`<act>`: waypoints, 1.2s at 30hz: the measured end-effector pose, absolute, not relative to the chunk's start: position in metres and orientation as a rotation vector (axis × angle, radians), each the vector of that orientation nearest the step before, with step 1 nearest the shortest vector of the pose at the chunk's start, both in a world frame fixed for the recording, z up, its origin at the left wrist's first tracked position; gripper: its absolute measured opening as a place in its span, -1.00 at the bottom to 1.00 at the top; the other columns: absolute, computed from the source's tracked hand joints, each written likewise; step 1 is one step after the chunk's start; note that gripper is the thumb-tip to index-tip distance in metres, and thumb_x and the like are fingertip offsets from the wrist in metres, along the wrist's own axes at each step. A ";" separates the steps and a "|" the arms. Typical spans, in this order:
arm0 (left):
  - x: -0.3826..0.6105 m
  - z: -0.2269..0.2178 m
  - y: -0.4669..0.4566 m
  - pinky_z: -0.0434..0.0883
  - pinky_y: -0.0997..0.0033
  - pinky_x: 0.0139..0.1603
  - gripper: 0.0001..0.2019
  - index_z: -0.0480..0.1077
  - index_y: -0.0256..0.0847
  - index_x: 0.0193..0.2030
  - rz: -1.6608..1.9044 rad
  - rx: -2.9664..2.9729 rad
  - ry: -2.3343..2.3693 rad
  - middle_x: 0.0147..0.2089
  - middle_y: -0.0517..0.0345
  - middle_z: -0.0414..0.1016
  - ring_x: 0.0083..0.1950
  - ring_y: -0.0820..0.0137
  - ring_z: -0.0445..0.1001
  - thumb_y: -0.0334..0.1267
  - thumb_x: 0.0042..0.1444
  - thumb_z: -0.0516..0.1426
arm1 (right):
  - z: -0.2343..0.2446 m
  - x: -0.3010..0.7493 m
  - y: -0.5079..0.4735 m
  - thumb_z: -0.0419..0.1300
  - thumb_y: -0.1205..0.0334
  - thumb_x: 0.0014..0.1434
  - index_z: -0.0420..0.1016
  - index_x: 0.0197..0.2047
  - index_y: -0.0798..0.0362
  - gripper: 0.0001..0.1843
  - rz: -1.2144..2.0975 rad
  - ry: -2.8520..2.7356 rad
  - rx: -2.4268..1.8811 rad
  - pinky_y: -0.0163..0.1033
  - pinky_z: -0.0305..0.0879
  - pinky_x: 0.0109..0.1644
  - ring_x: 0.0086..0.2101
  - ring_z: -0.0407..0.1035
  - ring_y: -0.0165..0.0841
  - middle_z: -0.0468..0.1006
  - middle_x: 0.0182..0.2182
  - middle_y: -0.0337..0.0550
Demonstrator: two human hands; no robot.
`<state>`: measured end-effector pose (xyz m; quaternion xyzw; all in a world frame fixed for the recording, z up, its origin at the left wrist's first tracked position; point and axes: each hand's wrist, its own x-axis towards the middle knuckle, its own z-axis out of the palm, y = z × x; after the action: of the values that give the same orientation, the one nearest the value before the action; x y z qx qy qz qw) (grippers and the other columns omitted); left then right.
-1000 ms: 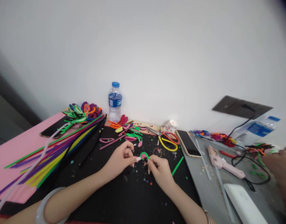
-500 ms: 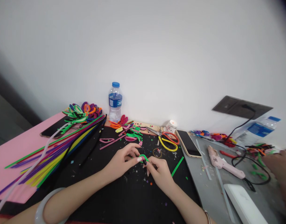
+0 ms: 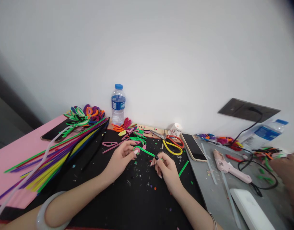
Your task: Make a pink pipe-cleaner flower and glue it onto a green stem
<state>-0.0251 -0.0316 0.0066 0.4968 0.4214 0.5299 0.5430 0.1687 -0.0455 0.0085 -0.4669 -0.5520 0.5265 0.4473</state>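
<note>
A green pipe cleaner (image 3: 148, 152) stretches between my two hands above the black mat (image 3: 137, 204). My left hand (image 3: 121, 159) pinches its left end, where it bends round a small pink piece. Thumb and fingers of my right hand (image 3: 167, 167) are closed on the other end, next to a small black spot I cannot identify. Just behind my left hand lie pink and green pipe cleaner loops (image 3: 138, 137). Scissors (image 3: 173, 148) with red and yellow handles rest beyond my right hand. A loose green pipe cleaner piece (image 3: 183, 168) lies beside that hand.
Long coloured pipe cleaners (image 3: 62, 153) fan out at left by a dark phone (image 3: 54, 129). A water bottle (image 3: 118, 105) and paper cup (image 3: 175, 129) stand by the wall. At right are another phone (image 3: 193, 147), a glue gun (image 3: 233, 169) and another person's hand (image 3: 287, 169).
My hands have moved apart, the left up and leftward, the right slightly rightward. The green pipe cleaner, curled between them before, is now drawn out nearly straight.
</note>
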 end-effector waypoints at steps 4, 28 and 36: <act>-0.025 0.008 -0.031 0.36 0.51 -0.34 -0.71 0.29 -0.20 -0.12 1.268 1.111 1.021 -0.39 0.24 0.38 -0.39 0.48 0.38 -0.21 0.02 0.18 | 0.006 0.169 -0.044 0.15 0.07 0.09 0.22 -0.49 0.04 -0.73 1.373 -1.241 -1.148 -0.41 -0.06 -0.69 -0.70 0.05 -0.55 0.45 -0.56 -0.28; -0.024 0.015 -0.034 0.33 0.52 -0.36 -0.68 0.27 -0.24 -0.14 1.257 1.002 1.044 -0.42 0.26 0.35 -0.41 0.49 0.35 -0.19 -0.01 0.21 | 0.008 0.167 -0.045 0.14 0.29 -0.02 0.20 -0.25 0.01 -0.76 1.385 -1.213 -1.188 -0.46 -0.06 -0.68 -0.70 0.02 -0.55 0.25 -0.70 -0.47; -0.025 0.017 -0.034 0.31 0.52 -0.38 -0.69 0.27 -0.23 -0.15 1.279 0.973 1.045 -0.40 0.26 0.35 -0.42 0.50 0.34 -0.19 -0.01 0.21 | 0.011 0.166 -0.045 0.17 0.05 0.09 0.30 -0.40 0.06 -0.75 1.581 -0.978 -1.008 -0.45 -0.21 -0.71 -0.75 -0.25 -0.60 -0.05 -0.80 -0.55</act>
<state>-0.0246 -0.0338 0.0170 0.4152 0.4461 0.5460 0.5749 0.1662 -0.0455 0.0106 -0.4153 -0.4027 0.6512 0.4911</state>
